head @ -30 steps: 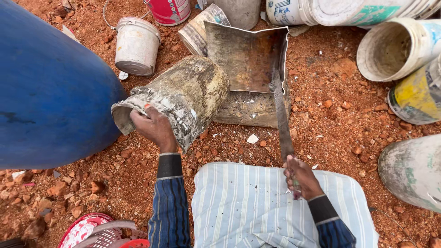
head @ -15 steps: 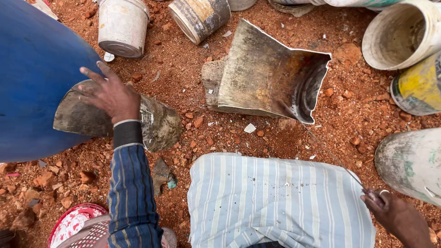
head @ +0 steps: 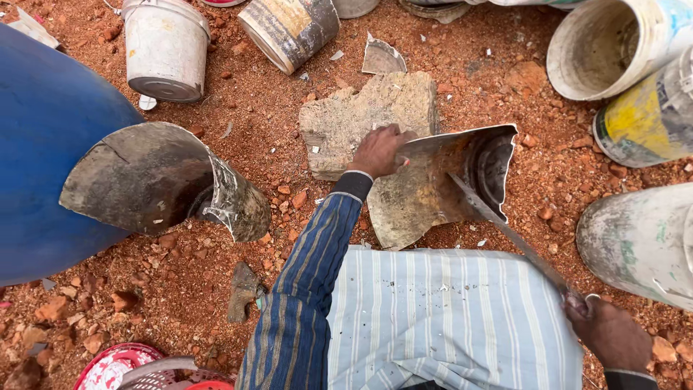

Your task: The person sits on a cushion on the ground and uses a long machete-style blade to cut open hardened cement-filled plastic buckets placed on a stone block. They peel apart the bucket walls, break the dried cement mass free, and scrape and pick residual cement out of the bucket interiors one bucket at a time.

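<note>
Red gravel ground (head: 238, 130) lies under everything, and at the middle of the frame we have our left hand (head: 378, 150) clamped, fingers curled, on the upper edge of a split-open bucket piece (head: 426, 195), while our right hand (head: 612, 334) at the lower right is closed around the handle of a long blade (head: 505, 230) whose tip rests inside that piece. We judge the step in hand to be cutting or flattening this piece against the flat stone slab (head: 361, 115) just behind it. The stroke calls for a firm left grip, fingers well apart from the blade's edge.
</note>
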Motion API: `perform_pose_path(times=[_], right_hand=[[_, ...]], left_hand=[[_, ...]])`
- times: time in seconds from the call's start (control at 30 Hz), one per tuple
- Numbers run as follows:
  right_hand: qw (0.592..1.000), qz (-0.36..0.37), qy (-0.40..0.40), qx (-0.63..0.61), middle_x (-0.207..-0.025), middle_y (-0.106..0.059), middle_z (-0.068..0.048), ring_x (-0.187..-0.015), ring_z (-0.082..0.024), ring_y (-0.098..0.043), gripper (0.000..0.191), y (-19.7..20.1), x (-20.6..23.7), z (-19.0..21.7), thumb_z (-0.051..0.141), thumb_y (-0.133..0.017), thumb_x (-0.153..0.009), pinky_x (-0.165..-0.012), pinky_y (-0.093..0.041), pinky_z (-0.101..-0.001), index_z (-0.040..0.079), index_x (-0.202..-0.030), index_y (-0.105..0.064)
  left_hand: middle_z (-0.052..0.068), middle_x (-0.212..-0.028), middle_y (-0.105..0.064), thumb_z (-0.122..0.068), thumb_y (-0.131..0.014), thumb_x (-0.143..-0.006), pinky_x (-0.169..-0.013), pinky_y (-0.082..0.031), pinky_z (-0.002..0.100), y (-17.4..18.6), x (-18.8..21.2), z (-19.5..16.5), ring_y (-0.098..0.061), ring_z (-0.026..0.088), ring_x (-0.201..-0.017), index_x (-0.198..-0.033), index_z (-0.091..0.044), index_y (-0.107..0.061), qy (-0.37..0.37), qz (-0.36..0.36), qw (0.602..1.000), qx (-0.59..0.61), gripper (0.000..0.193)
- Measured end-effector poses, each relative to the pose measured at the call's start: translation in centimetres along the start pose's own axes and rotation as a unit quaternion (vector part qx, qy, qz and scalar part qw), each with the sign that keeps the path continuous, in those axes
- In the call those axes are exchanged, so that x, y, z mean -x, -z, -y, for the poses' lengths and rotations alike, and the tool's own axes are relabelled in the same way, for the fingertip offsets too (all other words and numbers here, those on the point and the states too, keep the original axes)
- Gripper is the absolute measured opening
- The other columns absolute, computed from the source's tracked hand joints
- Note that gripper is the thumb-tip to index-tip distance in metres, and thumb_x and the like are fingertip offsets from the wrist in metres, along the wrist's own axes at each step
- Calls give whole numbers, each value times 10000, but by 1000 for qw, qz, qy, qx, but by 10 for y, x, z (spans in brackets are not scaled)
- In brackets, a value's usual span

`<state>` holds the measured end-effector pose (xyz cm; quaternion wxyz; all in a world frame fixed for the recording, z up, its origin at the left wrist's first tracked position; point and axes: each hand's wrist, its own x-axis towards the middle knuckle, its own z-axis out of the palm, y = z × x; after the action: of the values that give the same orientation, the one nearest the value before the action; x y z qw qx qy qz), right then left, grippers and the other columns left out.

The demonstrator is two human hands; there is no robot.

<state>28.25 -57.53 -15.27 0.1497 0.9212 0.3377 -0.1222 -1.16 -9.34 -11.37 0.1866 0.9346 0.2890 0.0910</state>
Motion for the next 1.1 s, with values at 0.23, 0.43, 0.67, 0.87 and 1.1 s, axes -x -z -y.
perform_pose_path(times=[0.23, 0.43, 0.67, 0.87, 1.1], right_hand=[[990, -70, 19, -121, -798, -760, -208, -766, -378, -758, 539, -15, 15, 28, 626, -658, -915, -768, -610, -505, 128, -1082, -782], [968, -96, 44, -229, -788, -746, -182, -690, -316, -732, 502, 2, 63, 50, 526, -681, -914, -680, -567, -438, 74, -1115, -764], [866, -119, 129, -468, -637, -609, -61, -559, -115, -529, 311, 20, 84, 143, 265, -690, -958, -513, -436, -306, 14, -1140, -719], [829, -41, 251, -498, -703, -591, -72, -588, -129, -551, 356, 60, 50, 240, 334, -607, -1000, -519, -445, -321, 7, -1122, -674], [891, -38, 269, -364, -658, -621, -130, -565, -250, -586, 502, 47, 1, 324, 464, -549, -1045, -560, -441, -419, -9, -914, -652]], left_hand=[[212, -1131, -701, -252, -742, -925, -908, -569, 514, -37, 51, -13, -697, 377, -1051, -1230, -74, -632, 205, 75, 974, -59, 370], [216, -912, -751, -70, -635, -920, -837, -592, 549, -40, 111, -5, -763, 384, -846, -1131, -54, -678, 180, -45, 980, -69, 216], [194, -740, -707, -143, -555, -1028, -488, -568, 413, -1, 140, 11, -714, 281, -605, -1236, 38, -637, 368, -198, 908, 27, 288], [172, -764, -686, -156, -571, -1015, -535, -579, 399, -11, 130, 3, -704, 278, -637, -1244, 58, -620, 436, -260, 850, 140, 318], [185, -868, -667, -218, -563, -1019, -685, -584, 473, -7, 122, -7, -695, 312, -794, -1168, 23, -662, 517, -193, 808, 206, 300]])
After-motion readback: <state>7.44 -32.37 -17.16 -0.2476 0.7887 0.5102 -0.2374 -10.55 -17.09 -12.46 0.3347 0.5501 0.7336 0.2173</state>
